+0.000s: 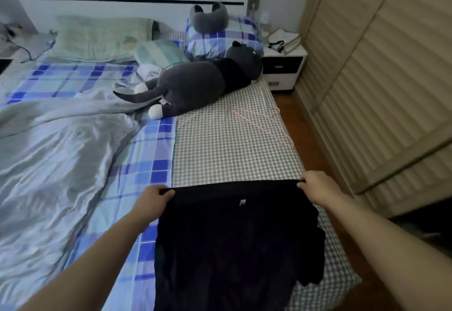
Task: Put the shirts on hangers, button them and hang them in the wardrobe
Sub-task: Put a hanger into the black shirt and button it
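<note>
Over the near end of the bed (220, 144), the black shirt (234, 242) hangs limp, likely light and floppy, best kept by its top edge where the left hand (152, 200) and right hand (318, 191) pinch its corners, with the pink hanger (265, 123) lying farther up the bed.
</note>
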`<state>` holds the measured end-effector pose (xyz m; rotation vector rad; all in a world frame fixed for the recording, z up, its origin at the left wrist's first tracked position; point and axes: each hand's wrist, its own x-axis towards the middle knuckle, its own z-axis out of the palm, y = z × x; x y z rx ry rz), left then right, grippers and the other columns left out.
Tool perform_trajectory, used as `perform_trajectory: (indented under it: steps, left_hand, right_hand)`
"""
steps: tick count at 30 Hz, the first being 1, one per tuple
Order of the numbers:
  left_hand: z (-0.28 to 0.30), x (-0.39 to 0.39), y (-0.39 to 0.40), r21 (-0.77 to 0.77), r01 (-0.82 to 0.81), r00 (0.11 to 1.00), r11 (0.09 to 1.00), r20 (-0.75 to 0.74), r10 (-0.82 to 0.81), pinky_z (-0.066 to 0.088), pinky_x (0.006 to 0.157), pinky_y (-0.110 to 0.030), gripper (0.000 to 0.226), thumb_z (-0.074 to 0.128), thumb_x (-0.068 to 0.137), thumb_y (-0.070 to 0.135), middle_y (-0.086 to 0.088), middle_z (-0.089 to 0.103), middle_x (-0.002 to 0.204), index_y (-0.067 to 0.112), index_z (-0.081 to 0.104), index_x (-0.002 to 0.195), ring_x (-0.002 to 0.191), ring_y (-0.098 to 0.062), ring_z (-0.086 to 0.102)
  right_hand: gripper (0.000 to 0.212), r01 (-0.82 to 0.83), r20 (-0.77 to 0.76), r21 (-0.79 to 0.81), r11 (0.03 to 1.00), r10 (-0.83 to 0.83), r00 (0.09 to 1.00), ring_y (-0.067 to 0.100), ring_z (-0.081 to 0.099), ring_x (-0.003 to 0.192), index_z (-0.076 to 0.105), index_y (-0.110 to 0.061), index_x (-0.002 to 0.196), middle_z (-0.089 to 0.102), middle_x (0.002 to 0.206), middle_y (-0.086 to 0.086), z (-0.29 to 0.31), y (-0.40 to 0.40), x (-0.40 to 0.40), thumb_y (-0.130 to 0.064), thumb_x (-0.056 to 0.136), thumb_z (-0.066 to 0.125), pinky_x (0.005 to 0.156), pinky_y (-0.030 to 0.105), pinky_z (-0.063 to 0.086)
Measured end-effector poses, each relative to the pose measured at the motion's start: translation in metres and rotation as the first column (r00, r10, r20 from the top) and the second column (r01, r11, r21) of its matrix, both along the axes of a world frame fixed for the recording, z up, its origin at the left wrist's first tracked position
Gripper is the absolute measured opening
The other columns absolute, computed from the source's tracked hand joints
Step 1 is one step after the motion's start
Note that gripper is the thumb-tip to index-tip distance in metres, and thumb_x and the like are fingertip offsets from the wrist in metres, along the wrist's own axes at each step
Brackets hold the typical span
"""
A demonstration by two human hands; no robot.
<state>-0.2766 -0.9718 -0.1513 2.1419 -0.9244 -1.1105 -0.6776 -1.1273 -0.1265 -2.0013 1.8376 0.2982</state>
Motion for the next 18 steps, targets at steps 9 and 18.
perform_trajectory:
  steps: [9,18]
  left_hand:
    - [-0.147,-0.030,-0.125,0.034,-0.204,0.979,0.978,0.006,0.203,0.053,0.084,-0.043,0.005,0.063,0.099,0.021,-0.009,0.071,0.096,0.018,0.067,0.102,0.088,-0.032,0.067]
    - [-0.277,-0.061,-0.156,0.208,-0.411,0.909,0.888,0.172,0.380,0.050,0.073,-0.035,0.051,0.072,0.093,0.037,0.000,0.060,0.120,0.018,0.050,0.135,0.096,-0.024,0.060]
  right_hand:
    - [0.018,0.043,0.042,0.064,0.997,-0.046,0.998,0.027,0.062,0.092,0.064,-0.016,0.111,0.064,0.112,0.008,-0.146,-0.168,0.023,-0.015,0.098,0.052,0.074,0.035,0.052]
    - [0.063,0.074,-0.027,-0.104,0.992,-0.078,0.997,0.037,0.019,0.149,0.026,-0.017,0.156,0.017,0.164,0.014,-0.300,-0.343,0.023,-0.028,0.099,0.051,0.120,0.047,0.029]
